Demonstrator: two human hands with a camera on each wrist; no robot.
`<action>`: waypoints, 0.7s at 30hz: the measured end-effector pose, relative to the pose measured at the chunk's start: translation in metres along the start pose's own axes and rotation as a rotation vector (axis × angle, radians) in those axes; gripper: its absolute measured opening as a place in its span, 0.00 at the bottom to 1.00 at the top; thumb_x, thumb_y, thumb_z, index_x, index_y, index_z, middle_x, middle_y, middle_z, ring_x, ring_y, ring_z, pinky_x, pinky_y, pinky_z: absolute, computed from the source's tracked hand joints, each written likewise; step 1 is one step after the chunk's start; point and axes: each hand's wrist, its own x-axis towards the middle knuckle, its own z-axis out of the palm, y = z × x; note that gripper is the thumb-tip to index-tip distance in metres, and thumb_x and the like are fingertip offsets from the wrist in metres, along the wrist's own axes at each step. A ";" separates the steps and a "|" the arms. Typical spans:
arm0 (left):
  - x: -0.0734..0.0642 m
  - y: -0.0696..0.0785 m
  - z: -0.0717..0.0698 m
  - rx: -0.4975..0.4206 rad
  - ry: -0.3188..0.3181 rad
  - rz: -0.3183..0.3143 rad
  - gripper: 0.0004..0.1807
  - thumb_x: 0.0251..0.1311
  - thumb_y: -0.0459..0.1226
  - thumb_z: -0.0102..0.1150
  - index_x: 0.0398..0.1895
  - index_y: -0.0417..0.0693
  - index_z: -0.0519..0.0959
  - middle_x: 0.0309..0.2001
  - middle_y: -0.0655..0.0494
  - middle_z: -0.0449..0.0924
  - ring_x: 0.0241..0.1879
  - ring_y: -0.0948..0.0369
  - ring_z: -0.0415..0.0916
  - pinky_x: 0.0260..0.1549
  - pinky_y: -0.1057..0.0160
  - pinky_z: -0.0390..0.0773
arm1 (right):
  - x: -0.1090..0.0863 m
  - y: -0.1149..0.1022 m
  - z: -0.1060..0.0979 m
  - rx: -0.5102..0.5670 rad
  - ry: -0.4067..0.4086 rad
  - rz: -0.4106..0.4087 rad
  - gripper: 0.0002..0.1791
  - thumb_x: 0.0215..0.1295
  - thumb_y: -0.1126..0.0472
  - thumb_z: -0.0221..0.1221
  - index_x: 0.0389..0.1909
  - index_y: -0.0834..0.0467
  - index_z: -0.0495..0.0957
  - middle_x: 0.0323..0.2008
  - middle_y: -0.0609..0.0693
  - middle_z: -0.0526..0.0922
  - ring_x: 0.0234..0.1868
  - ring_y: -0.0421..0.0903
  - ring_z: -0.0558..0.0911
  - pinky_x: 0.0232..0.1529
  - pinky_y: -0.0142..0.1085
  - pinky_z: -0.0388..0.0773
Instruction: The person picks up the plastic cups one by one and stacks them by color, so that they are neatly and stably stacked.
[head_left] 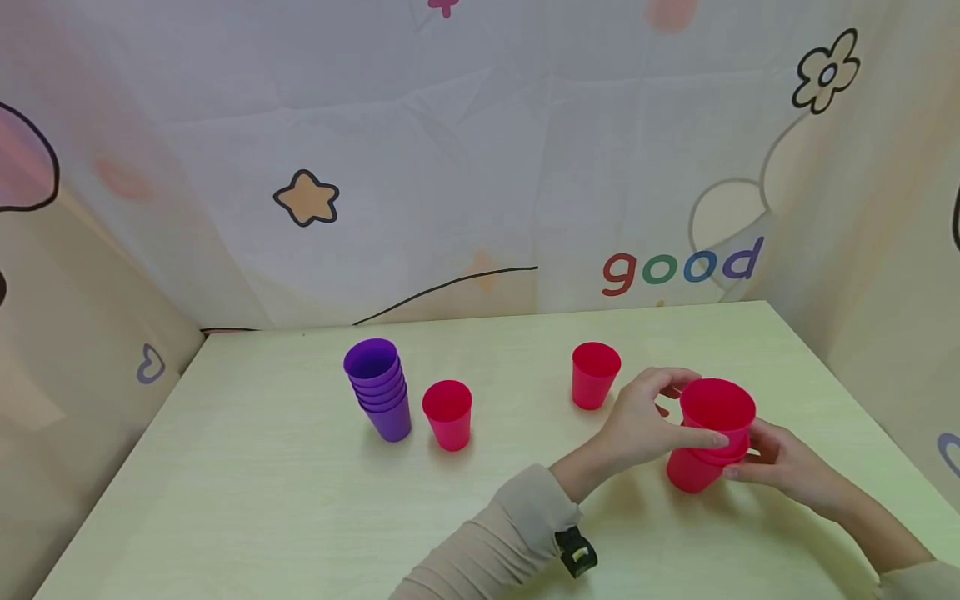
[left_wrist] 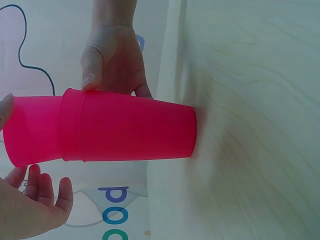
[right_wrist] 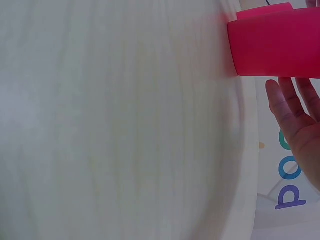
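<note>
Toward the right side of the table, my left hand (head_left: 651,421) grips an upper red cup (head_left: 708,406), thumb on its near side and fingers at the far side. That cup sits partway down inside a lower red cup (head_left: 692,473) standing upright on the table. Two close rim lines show where they meet, clearer in the left wrist view. My right hand (head_left: 795,468) holds the lower red cup from the right, its thumb near the rim. In the right wrist view the fingers (right_wrist: 280,102) of the right hand lie along the cup wall.
A single red cup (head_left: 592,379) stands upright behind my left hand. Further left, another red cup (head_left: 450,421) stands beside a nested stack of several purple cups (head_left: 390,417). A patterned curtain (head_left: 450,167) rises behind the pale table (head_left: 262,500).
</note>
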 end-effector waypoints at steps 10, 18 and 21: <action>0.004 -0.002 0.006 0.101 -0.031 -0.016 0.31 0.39 0.42 0.72 0.52 0.60 0.72 0.43 0.73 0.69 0.40 0.75 0.64 0.29 0.74 0.72 | 0.000 -0.002 0.000 0.008 0.013 0.008 0.31 0.56 0.77 0.53 0.55 0.43 0.68 0.47 0.38 0.75 0.45 0.37 0.77 0.38 0.35 0.79; 0.004 -0.009 0.011 0.183 -0.052 -0.015 0.31 0.38 0.43 0.73 0.50 0.60 0.72 0.42 0.74 0.69 0.40 0.75 0.63 0.31 0.75 0.70 | 0.001 -0.001 0.000 0.020 0.018 0.001 0.33 0.56 0.78 0.54 0.56 0.43 0.67 0.48 0.38 0.75 0.46 0.36 0.76 0.38 0.34 0.79; 0.003 -0.011 0.010 0.179 -0.059 -0.019 0.32 0.39 0.43 0.73 0.52 0.60 0.71 0.43 0.73 0.69 0.41 0.75 0.63 0.31 0.75 0.70 | 0.001 -0.001 0.000 0.023 0.014 0.000 0.33 0.56 0.78 0.53 0.57 0.42 0.67 0.48 0.38 0.75 0.46 0.36 0.76 0.38 0.34 0.79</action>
